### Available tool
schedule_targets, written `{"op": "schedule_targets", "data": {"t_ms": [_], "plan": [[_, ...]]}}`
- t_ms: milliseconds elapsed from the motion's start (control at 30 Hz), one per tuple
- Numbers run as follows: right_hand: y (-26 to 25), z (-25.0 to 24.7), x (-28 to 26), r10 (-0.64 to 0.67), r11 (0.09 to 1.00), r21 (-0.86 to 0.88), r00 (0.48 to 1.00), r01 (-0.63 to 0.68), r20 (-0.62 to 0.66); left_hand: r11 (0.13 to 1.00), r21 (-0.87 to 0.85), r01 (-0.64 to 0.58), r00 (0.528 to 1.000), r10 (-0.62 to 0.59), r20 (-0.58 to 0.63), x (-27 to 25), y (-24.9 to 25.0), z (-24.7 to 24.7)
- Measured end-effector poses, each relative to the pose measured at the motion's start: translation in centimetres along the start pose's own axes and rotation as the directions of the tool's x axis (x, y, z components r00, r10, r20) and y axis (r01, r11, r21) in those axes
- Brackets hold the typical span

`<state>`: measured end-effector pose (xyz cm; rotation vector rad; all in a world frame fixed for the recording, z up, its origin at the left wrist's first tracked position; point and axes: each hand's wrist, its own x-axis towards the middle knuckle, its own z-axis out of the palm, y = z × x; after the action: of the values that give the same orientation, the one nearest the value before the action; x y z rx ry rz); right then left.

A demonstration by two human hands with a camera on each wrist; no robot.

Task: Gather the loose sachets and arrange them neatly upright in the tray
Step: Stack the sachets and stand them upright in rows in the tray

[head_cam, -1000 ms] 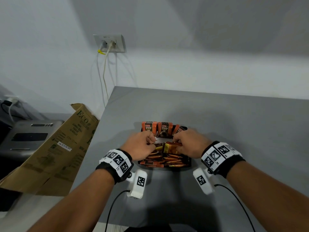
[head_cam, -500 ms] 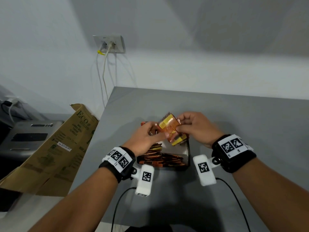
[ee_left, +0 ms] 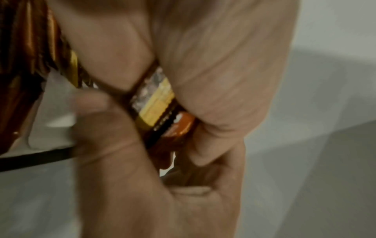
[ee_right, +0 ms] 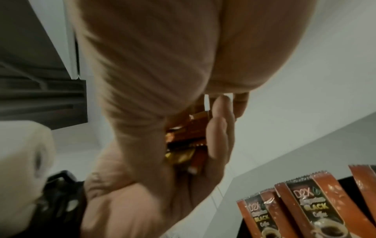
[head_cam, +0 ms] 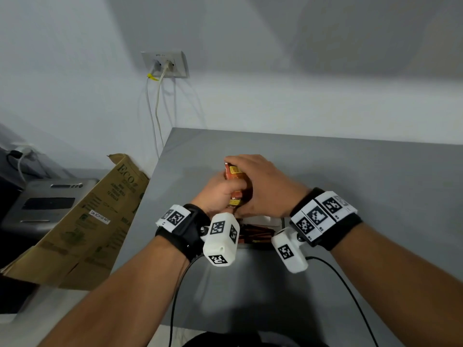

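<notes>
A bundle of orange sachets (head_cam: 234, 176) stands on end, gripped between both hands above the tray. My left hand (head_cam: 218, 194) grips its left side and my right hand (head_cam: 265, 186) wraps over its right side and top. The left wrist view shows the bundle (ee_left: 160, 109) pressed between the two hands. More sachets (head_cam: 253, 236) lie flat in the tray (head_cam: 282, 221), which my hands and wrist cameras mostly hide. Several upright sachets (ee_right: 305, 209) printed "D2X BLACK" stand in a row in the right wrist view.
The grey table (head_cam: 350, 171) ends close on the left. Past that edge a cardboard box (head_cam: 82, 221) leans against a grey printer (head_cam: 45, 204). A wall socket (head_cam: 165, 63) with hanging cables sits behind the table's far left corner.
Both hands lifted a bundle of sachets out of the tray. They have since closed round it and turned it from slanted to upright.
</notes>
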<state>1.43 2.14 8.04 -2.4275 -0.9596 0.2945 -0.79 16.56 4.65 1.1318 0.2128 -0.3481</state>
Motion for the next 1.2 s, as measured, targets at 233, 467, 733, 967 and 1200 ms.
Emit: {"op": "schedule_targets", "data": {"t_ms": [233, 467, 733, 967, 1200], "plan": [[0.5, 0.2, -0.2, 0.106, 0.931, 0.357, 0.991, -0.070, -0.081, 0.994, -0.101, -0.045, 0.997, 0.039, -0.060, -0.3, 0.0, -0.3], [1.9, 0.0, -0.9, 0.227, 0.800, 0.587, 0.968, -0.124, -0.104, 0.993, -0.089, -0.082, 0.996, 0.078, -0.052, -0.2, -0.6, -0.6], [1.8, 0.0, -0.7, 0.323, 0.829, 0.545, 0.903, -0.125, -0.284, 0.978, -0.206, 0.001, 0.999, -0.010, -0.042, -0.4, -0.8, -0.8], [1.3, 0.7, -1.7, 0.206, 0.882, 0.465, 0.949, -0.074, -0.239, 0.975, -0.205, -0.081, 0.986, 0.049, -0.160, -0.7, -0.4, -0.9], [1.3, 0.9, -1.1, 0.364, 0.644, 0.754, 0.918, -0.126, -0.158, 0.979, -0.134, -0.151, 0.982, 0.133, -0.134, -1.1, 0.0, -1.0]]}}
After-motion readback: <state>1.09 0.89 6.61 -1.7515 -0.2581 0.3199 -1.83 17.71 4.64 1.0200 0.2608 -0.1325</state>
